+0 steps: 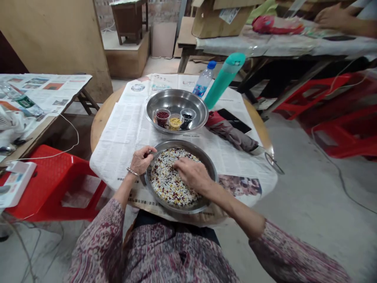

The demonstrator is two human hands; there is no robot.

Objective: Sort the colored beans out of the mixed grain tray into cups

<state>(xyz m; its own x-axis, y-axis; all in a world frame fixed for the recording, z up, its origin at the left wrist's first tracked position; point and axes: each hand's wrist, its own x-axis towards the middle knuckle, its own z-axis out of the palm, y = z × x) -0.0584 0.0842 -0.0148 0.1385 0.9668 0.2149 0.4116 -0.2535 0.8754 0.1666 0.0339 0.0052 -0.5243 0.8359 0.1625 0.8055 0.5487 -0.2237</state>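
A shallow metal basin (212,165) stands nearest me on the newspaper-covered round table. Spread inside it are mixed beans and grains (166,182) in white, dark red, yellow and black. My left hand (141,160) is closed on the basin's left rim, thumb and fingers together. Over the middle of the mix, my right hand (193,173) has its fingertips pinched at the grains; what lies between them is too small to make out. Behind stands a second metal basin (176,95) with clear cups of red beans (163,115), yellow grains (175,124) and black beans (187,116).
A water bottle (204,80), a tall green bottle (225,80), a dark phone (234,121) and a folded umbrella (232,133) lie or stand beyond the basins. Red stools (63,177) flank the table. At the back right, another person's hands (332,17) show above a covered table.
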